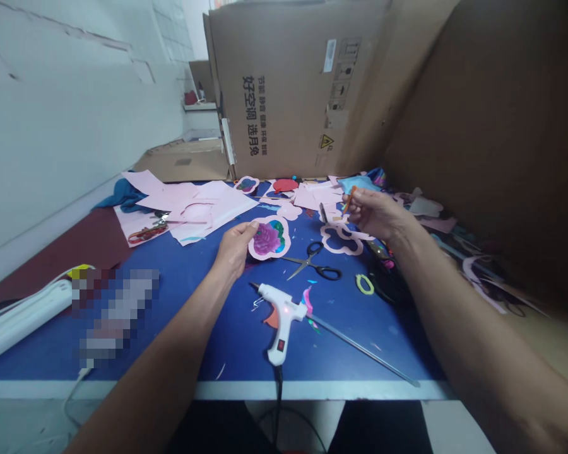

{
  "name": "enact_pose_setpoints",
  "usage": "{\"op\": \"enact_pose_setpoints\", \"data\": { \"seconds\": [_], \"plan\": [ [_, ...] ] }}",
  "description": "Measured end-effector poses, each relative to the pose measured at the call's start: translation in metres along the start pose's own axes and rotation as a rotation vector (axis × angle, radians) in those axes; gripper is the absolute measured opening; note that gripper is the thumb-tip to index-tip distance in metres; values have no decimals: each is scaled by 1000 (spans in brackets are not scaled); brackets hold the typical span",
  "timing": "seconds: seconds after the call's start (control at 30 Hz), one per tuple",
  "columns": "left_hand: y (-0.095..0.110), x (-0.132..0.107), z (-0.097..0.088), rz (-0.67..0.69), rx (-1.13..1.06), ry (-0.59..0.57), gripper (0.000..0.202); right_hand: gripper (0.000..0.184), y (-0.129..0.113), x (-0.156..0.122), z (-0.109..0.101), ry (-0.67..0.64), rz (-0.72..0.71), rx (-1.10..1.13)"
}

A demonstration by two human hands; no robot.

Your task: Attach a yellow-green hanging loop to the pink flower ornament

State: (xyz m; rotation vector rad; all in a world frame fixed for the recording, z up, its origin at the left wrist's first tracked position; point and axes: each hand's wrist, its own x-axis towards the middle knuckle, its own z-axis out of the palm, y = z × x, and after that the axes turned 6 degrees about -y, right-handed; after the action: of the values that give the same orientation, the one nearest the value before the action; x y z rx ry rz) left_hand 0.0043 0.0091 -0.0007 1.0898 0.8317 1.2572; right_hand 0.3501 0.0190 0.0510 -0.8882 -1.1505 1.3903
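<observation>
My left hand [235,250] pinches the edge of a scalloped pink paper cutout [267,239] with a purple flower and green-blue patches on its face. Farther right, my right hand [373,213] is closed on a thin orange strip [349,199], held raised over the paper scraps; its exact kind is unclear. Between the hands lie black-handled scissors [307,261], blades apart. Below them, a white glue gun [284,310] rests on its side, its light on and a long glue stick [362,348] in its back. A pink scalloped paper frame [329,246] lies under my right hand.
Pink paper sheets [218,202] and scraps cover the back of the blue table [170,353]. A pale green ring [364,284] lies near my right forearm. Cardboard boxes [293,94] wall the back and right. A white power strip [28,321] lies left.
</observation>
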Motion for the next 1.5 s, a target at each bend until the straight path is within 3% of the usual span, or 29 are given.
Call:
{"op": "enact_pose_setpoints", "data": {
  "seconds": [0.13,0.33,0.5,0.6,0.8,0.93,1.17,1.37,1.5],
  "plan": [
    [1,-1,0,-4,-28,10,53,43,-4,-4,3,-23,-5,-89],
    [3,-1,2,-4,-46,12,49,44,3,-1,5,90,39,-420],
    [5,-2,3,-9,-28,5,52,28,15,2,10,220,119,-836],
    [5,-3,4,-17,-38,-2,53,18,15,1,12,268,128,-921],
    [2,-2,2,-13,-26,0,48,24,9,-2,13,306,80,-1331],
    [-2,-1,-1,-4,-23,-2,44,30,5,-3,17,341,16,-1403],
    [-1,-2,0,-2,-25,-28,43,35,-1,-7,27,369,75,-1457],
    [-1,-2,0,-8,-32,-35,46,28,-5,-9,32,302,43,-1428],
    [-1,-1,1,-12,-25,-22,45,23,-11,-13,40,165,67,-1439]
  ]
}}
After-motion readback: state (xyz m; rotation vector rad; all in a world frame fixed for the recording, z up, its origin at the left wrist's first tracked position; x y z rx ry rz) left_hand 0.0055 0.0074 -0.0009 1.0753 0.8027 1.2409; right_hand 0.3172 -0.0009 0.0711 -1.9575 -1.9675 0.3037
